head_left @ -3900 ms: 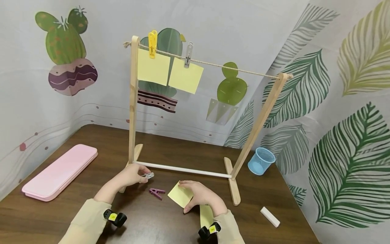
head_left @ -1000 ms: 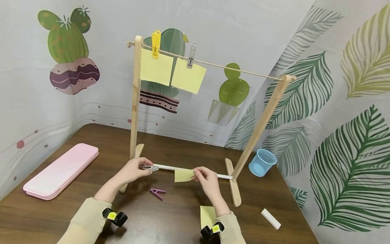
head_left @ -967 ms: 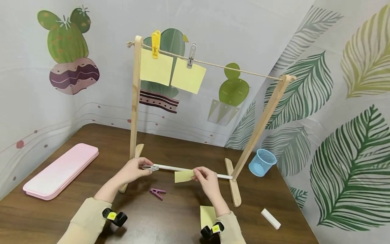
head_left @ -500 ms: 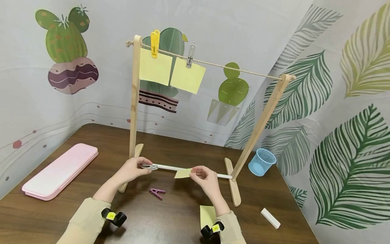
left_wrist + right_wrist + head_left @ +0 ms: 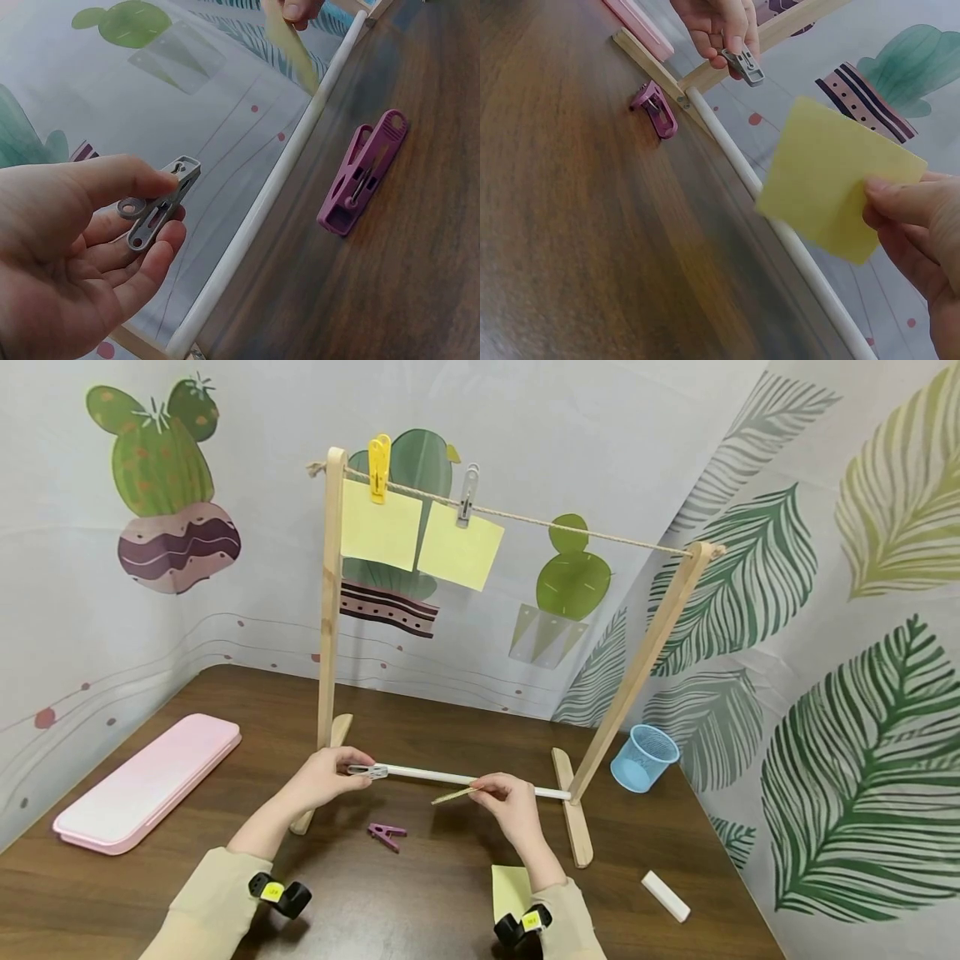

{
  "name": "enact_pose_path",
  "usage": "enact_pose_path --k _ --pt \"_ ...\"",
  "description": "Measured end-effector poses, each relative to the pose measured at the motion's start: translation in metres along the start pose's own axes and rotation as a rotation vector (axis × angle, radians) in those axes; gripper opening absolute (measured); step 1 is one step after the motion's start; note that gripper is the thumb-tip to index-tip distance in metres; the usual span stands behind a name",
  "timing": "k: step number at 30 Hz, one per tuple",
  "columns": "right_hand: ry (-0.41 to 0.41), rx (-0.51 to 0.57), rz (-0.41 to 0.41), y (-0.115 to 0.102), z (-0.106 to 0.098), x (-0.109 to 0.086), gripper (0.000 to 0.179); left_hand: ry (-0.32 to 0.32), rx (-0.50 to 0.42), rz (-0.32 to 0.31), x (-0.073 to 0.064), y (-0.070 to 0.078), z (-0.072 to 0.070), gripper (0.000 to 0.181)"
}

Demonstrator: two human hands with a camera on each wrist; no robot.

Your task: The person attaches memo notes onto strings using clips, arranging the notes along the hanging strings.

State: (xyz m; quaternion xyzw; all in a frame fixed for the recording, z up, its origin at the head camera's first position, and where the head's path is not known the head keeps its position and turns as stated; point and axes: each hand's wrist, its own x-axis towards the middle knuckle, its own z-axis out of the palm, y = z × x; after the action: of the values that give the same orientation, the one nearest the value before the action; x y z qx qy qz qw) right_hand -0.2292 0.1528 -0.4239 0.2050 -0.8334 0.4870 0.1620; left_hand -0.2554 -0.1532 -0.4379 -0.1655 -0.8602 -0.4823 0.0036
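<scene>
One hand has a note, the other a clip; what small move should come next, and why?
Probably lift the yellow note to the rope: the right hand pinches that note, the left hand holds a grey clip, and beside two clipped notes the rope is bare.

head view bright, even | wrist views dimmer, hazy | pale sheen on the tabletop (image 5: 397,897)

Plain beige on left sleeve (image 5: 221,893) and right sleeve (image 5: 567,922), stopping short of the hands (image 5: 328,777) (image 5: 512,808), and here's a rounded black left wrist camera (image 5: 297,901), a matching right wrist camera (image 5: 508,932), each flashing a yellow label (image 5: 273,892)!
</scene>
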Motion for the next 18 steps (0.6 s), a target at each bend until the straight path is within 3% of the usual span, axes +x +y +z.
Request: enact_pose_path --k 5,18 --pt "-0.008 -0.008 -0.036 -0.0003 -0.0006 -0.0003 0.004 0.007 -0.003 0.006 -0.0009 0.0009 0.0 0.029" --pt "0.024 0.03 0.036 0.0002 -0.0007 -0.0023 0.007 0.1 -0.009 0.009 0.0008 0.0031 0.0033 0.03"
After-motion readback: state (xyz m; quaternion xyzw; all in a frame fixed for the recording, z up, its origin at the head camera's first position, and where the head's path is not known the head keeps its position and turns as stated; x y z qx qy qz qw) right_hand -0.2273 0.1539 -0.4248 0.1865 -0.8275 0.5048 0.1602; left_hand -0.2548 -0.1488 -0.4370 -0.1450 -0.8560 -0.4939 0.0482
